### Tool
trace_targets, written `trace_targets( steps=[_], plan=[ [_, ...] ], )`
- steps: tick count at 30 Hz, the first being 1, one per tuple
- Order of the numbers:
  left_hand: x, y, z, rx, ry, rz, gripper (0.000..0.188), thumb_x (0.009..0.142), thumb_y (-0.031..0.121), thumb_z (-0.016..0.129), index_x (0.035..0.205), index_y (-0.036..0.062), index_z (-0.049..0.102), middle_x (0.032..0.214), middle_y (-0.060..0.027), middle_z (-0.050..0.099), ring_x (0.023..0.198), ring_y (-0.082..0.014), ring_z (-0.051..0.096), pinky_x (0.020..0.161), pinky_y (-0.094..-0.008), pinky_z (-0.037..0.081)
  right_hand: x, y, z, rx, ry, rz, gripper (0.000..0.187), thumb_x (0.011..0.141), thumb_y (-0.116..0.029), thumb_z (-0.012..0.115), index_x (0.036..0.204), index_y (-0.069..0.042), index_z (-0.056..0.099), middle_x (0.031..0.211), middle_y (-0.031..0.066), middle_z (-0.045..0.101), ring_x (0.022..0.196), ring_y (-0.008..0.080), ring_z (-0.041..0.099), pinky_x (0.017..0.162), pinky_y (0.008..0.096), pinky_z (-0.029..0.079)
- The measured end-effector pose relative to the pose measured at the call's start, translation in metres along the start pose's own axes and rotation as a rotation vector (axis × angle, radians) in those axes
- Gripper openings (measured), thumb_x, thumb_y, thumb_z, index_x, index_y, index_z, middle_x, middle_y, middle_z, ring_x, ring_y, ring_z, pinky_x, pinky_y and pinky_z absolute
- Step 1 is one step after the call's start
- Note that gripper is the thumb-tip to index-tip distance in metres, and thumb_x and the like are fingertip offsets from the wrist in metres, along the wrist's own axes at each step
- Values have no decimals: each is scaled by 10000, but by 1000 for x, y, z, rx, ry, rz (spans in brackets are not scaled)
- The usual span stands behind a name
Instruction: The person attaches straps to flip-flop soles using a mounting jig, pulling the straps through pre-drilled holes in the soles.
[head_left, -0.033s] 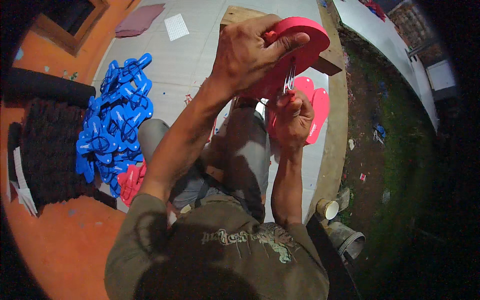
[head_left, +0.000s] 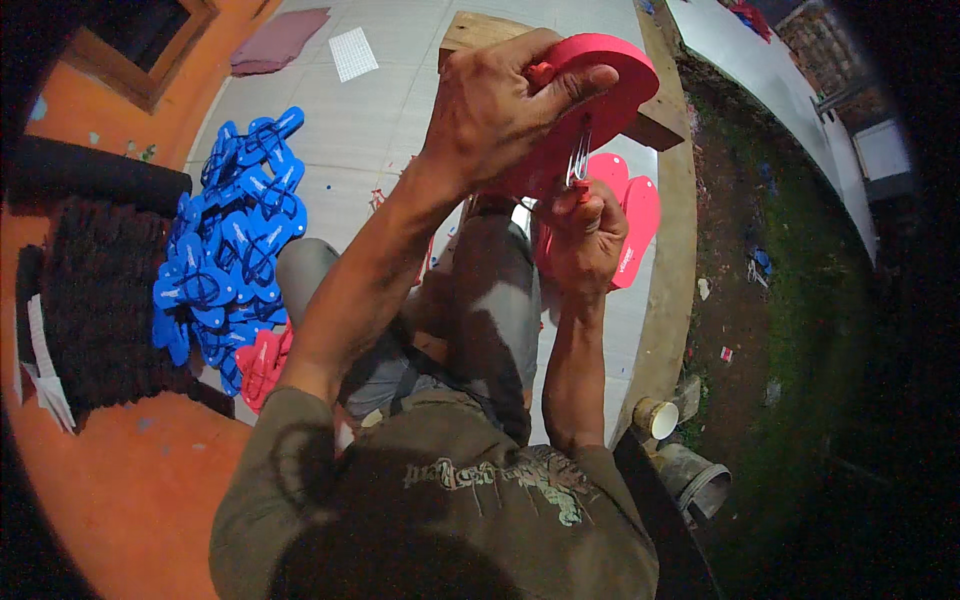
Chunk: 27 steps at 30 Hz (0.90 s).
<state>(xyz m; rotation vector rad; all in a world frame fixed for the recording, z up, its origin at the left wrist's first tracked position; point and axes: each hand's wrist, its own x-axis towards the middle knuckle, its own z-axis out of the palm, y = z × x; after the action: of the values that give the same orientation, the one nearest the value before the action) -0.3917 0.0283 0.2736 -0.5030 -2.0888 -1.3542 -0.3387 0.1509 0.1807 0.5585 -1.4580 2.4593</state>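
Observation:
My left hand (head_left: 503, 105) is closed around a red flip-flop sole (head_left: 560, 138), its thumb lying across the upper part. A small red piece (head_left: 541, 73) shows between that hand's fingers. Below it, my right hand (head_left: 588, 240) pinches a bent metal wire tool (head_left: 579, 158) whose far end meets the sole near a small hole. Something red (head_left: 583, 190) sits at the right fingertips; whether it is the tool's handle or a strap end, I cannot make out. More red flip-flop soles (head_left: 640, 215) lie on the floor behind my right hand.
A heap of blue flip-flops (head_left: 235, 235) lies to the left, with red flip-flops (head_left: 262, 365) at its near end. Beyond my hands is a wooden block (head_left: 655, 125). A wooden beam (head_left: 672, 300) edges the floor at right, beside a small tub (head_left: 655, 418) and a bucket (head_left: 700, 485).

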Motion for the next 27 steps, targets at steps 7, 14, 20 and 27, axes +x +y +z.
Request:
trace_targets(
  steps=[7,14,20,27],
  plan=[
    [-2,2,-4,-146,-58,-93,465,723,498,619,772,36,608,596,-95,579,529,-177,560,504,-312,436,-1,8,-3,168,-35,95,269,858,-301,519,790,-42,543,685,-12,510,545,51,364,488,185,284],
    [0,-10,3,-94,8,-37,470,734,509,601,788,42,615,595,-90,585,521,-171,560,503,-304,436,-7,0,11,198,91,145,254,870,-251,523,809,-10,574,614,-37,474,504,29,348,459,182,254],
    [-1,-5,-2,-76,-74,-110,465,741,504,595,801,43,610,595,-109,571,529,-211,572,508,-330,440,-12,4,20,81,152,120,254,879,-246,504,818,-9,573,579,-31,464,460,33,327,433,189,239],
    [2,-10,4,26,20,50,340,784,363,611,913,49,612,764,-77,629,684,-159,599,621,-277,457,-33,5,13,25,296,23,271,857,-235,538,759,14,577,670,45,569,552,72,462,540,198,382]
  ],
)
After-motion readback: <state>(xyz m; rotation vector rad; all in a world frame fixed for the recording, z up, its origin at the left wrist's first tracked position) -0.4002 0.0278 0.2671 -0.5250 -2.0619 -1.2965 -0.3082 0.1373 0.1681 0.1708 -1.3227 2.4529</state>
